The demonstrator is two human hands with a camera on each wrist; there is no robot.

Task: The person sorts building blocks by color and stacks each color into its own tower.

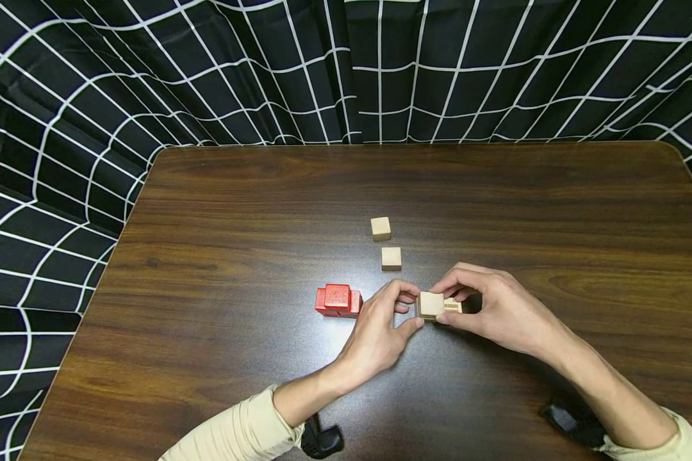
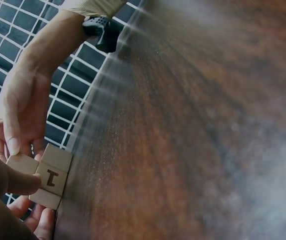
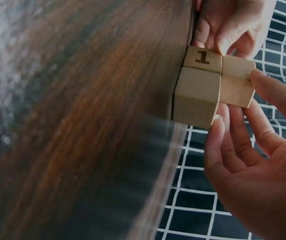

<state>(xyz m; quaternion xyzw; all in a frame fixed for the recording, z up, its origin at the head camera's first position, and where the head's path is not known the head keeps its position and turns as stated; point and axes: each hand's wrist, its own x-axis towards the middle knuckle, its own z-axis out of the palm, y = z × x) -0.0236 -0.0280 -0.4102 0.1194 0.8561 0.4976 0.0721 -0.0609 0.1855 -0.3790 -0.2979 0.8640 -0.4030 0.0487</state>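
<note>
Both hands meet at a small stack of plain wooden blocks. Its upper block (image 1: pixel 431 303) sits over a lower row, and a lower block (image 1: pixel 453 305) with a dark mark shows to the right. My right hand (image 1: pixel 504 310) pinches the upper block between thumb and fingers. From the left, my left hand (image 1: pixel 375 333) holds the lower row's left end, thumb at the near side and fingers at the far side. A block face (image 3: pixel 202 58) in the right wrist view carries an engraved 1. The palms hide part of the stack in the wrist views.
Left of the left hand stand stacked red blocks (image 1: pixel 337 299), one on top of others. Two loose wooden cubes, a farther one (image 1: pixel 380 228) and a nearer one (image 1: pixel 391 258), lie beyond the hands. A black gridded curtain (image 1: pixel 346 70) borders the brown table (image 1: pixel 236 211).
</note>
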